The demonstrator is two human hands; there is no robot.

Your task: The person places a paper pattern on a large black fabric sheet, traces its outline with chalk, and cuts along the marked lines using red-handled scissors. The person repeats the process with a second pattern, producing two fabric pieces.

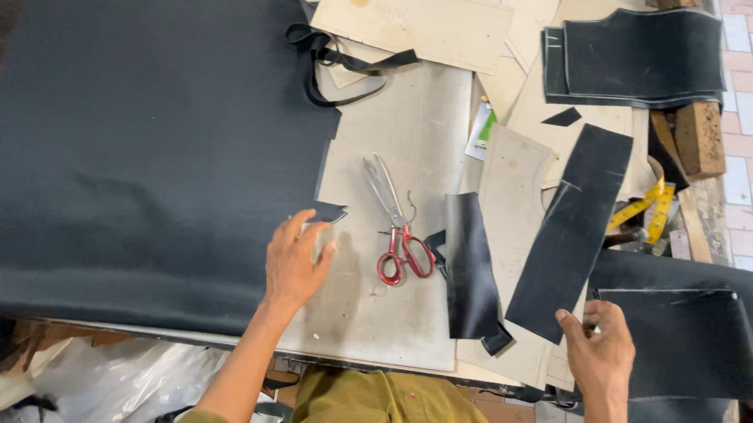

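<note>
1. My left hand [294,263] lies open on the large dark fabric sheet [140,148], left of the red-handled steel scissors [398,227].
2. My right hand [600,347] pinches the long dark cut fabric strip [572,227], right of those scissors.

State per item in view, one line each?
left hand: flat on large dark fabric's edge
right hand: pinching cut fabric strip, lifted at its lower end
scissors: closed, lying flat, untouched
measuring tape: loose, partly covered
</note>
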